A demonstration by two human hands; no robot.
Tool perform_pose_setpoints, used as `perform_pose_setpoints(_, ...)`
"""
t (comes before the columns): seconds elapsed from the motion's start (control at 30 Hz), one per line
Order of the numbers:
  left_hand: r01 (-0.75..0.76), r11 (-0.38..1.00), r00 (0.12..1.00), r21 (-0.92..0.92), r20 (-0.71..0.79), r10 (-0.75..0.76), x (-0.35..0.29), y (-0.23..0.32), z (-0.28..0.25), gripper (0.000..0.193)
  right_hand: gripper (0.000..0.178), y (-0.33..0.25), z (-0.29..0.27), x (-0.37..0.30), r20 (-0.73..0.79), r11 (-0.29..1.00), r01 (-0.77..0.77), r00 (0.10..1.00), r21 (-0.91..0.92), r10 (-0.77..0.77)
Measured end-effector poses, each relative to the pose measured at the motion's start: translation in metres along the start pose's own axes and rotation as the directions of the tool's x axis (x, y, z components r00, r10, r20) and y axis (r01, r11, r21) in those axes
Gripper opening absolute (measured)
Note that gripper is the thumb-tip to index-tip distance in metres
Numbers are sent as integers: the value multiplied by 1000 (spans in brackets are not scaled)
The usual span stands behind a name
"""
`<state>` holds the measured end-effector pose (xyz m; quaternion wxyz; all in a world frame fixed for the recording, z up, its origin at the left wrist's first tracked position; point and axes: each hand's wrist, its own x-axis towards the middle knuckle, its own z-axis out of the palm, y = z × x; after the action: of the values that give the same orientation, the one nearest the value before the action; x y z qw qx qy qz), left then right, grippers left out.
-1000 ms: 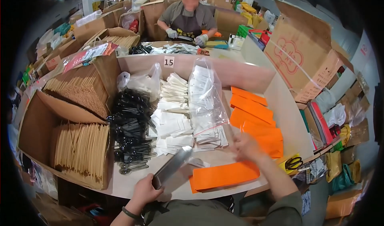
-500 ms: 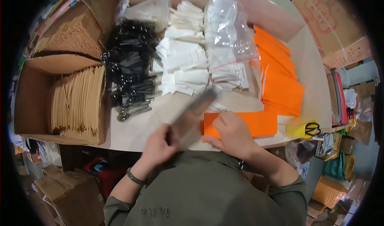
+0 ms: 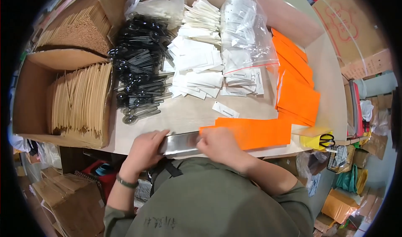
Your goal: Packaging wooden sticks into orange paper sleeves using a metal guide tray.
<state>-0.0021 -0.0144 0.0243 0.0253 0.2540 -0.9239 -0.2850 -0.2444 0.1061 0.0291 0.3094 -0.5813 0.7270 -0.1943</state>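
So, a silver metal piece (image 3: pixel 180 143) is held flat at the front edge of the table (image 3: pixel 140 137), its left end gripped in the left hand (image 3: pixel 146 149), with the fingers closed round it. A dark bracelet (image 3: pixel 127 182) is worn on that wrist. The right hand (image 3: pixel 220 142) is kinda blurred: its fingers are curled in narrow over the metal piece's right end and the left end of an orange stack (image 3: pixel 264 133), but whether anything's actually pinched can't be told. The orange stack is laid just right of the metal piece, near the table edge. A single white packet (image 3: pixel 226 110) is left lying just behind it. Farther back, black spoons (image 3: pixel 142 63), white slips (image 3: pixel 197 54) and a clear plastic bag (image 3: pixel 249 31) of white packets are lined up left to right, then more orange pieces (image 3: pixel 298 94) are fanned out. Over on the left, wooden sticks (image 3: pixel 79 101) are packed upright in a cardboard box (image 3: pixel 35 98). Black-handled scissors (image 3: pixel 326 140) are parked at the right edge, by something yellow.
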Motion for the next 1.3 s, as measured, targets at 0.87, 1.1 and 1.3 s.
perform_pose_setpoints(0.87, 168, 985, 890, 44, -435, -132, 19, -73, -3, 20, 22, 68, -66, 74, -51, 955, -70, 997, -287, 57)
perform_pose_setpoints(1.1, 138, 987, 798, 76, -599, -66, 24, -70, -12, 19, 21, 47, -63, 79, 192, 873, -126, 951, -472, 241)
perform_pose_setpoints(1.3, 190, 977, 817, -99, -536, -213, 19, -27, 42, 11, 22, 43, -56, 98, -158, 997, -20, 987, -71, 8)
